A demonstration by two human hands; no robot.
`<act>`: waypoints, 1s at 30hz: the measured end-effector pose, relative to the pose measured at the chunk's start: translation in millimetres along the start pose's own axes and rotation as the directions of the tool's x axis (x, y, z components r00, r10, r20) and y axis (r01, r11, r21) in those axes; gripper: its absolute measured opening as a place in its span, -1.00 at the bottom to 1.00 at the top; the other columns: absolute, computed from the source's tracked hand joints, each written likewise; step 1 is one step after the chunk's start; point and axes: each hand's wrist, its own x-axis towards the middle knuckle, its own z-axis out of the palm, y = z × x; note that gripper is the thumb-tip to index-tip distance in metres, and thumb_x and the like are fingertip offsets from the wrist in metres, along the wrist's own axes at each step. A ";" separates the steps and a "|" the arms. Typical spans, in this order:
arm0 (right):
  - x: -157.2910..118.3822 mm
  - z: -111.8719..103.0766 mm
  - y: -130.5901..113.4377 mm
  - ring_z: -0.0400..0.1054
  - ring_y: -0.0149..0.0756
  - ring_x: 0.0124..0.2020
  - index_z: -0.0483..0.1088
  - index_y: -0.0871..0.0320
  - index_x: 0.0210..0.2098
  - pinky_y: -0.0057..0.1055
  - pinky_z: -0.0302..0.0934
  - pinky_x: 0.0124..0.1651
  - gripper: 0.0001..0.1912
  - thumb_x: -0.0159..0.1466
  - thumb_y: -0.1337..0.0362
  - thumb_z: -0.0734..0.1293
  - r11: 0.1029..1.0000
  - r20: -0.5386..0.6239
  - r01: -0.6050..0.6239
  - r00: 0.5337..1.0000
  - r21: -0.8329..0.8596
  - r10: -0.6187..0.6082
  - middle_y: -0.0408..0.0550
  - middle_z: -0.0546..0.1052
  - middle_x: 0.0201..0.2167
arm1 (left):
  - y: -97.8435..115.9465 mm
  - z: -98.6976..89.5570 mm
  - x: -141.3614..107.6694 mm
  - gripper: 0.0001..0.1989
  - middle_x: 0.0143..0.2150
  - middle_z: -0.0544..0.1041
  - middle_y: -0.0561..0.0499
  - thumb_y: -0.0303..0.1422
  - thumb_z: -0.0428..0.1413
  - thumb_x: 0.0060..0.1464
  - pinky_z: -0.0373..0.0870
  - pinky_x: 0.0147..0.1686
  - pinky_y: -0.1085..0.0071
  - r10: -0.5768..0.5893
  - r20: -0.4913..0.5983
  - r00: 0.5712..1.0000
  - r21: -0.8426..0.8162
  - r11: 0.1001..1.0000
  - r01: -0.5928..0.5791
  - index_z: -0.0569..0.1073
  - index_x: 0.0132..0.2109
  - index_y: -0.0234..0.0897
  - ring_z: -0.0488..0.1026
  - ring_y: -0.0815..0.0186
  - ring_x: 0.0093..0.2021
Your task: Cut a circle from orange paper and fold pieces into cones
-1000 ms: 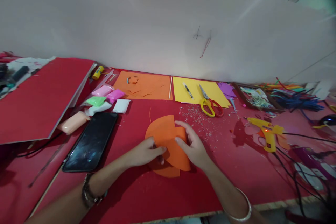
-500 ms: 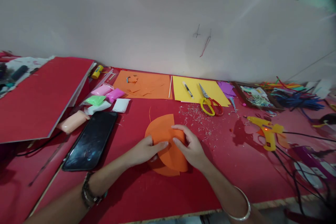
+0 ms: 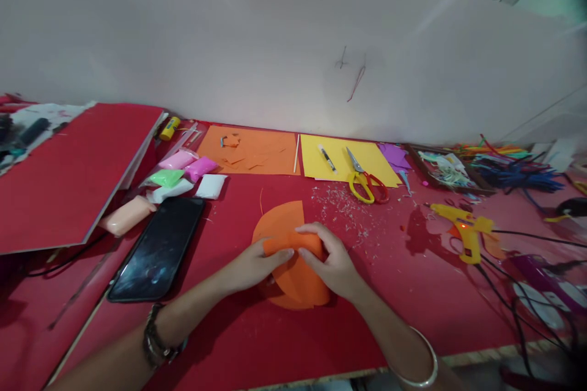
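- Orange paper pc (image 3: 296, 281): front ctr of red table (image 3: 220, 348), in both hands, bent, over 2nd orange pc (image 3: 280, 217) w/ rounded L edge.
- L hand (image 3: 257, 264): grasping pc's L side, thumb on top; other fingers mostly hidden.
- R hand (image 3: 337, 261): grasping R side, thumb + index tips near ea. other on paper.
- White shavings (image 3: 343, 204): on table, beyond R hand.
- Blk phone (image 3: 156, 250): flat, L of hands; small colored packs (image 3: 200, 168) just beyond.
- Scissors (image 3: 362, 186) + pen (image 3: 328, 159): on yellow sheet (image 3: 376, 162), scissor handles past near edge.
- Flat orange sheet (image 3: 275, 165): L of yellow, scraps on it.
- Yellow glue gun (image 3: 468, 235): far R, light on.
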 end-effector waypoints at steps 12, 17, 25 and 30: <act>-0.9 1.4 5.9 0.25 -0.29 -0.02 0.16 0.04 -0.01 -0.33 0.12 0.07 -0.63 0.18 0.34 0.24 0.989 -0.077 -0.069 0.994 0.131 0.080 -0.07 0.32 -0.04 | -1.2 2.7 0.5 -0.62 -0.36 0.51 0.03 -0.08 0.05 0.01 0.31 -0.42 0.49 0.017 0.019 1.000 0.028 0.999 -0.018 0.44 -0.20 -0.32 0.39 0.34 -0.40; -2.7 1.6 3.0 0.24 -0.29 -0.02 0.16 0.04 0.00 -0.35 0.13 0.05 -0.59 0.16 0.35 0.26 0.996 -0.045 -0.054 0.997 0.070 0.057 -0.06 0.33 -0.04 | 0.8 2.8 -1.7 -0.63 -0.04 0.47 0.00 -0.14 0.02 0.07 0.30 -0.09 0.37 0.056 0.081 0.995 -0.108 0.993 -0.047 0.40 -0.03 -0.21 0.37 0.22 -0.06; -4.2 0.7 1.5 0.21 -0.30 0.00 0.17 0.03 0.00 -0.35 0.10 0.08 -0.57 0.14 0.38 0.26 0.993 -0.017 -0.036 0.999 0.109 0.038 -0.08 0.32 -0.03 | 3.9 3.6 -3.0 -0.59 -0.31 0.52 0.01 -0.05 0.04 0.01 0.34 -0.32 0.43 -0.033 0.101 0.994 -0.095 0.995 0.042 0.45 -0.19 -0.31 0.42 0.34 -0.38; -1.9 0.1 -1.1 0.23 -0.27 0.01 0.08 0.05 0.05 -0.32 0.13 0.06 -0.56 0.18 0.35 0.22 0.917 -0.034 -0.153 0.984 0.368 0.178 -0.03 0.29 0.02 | 9.2 5.1 -3.6 -0.56 -0.62 0.37 0.11 0.01 0.05 -0.06 0.23 -0.51 0.50 -0.057 0.082 0.995 -0.049 0.997 0.061 0.40 -0.41 -0.37 0.28 0.43 -0.58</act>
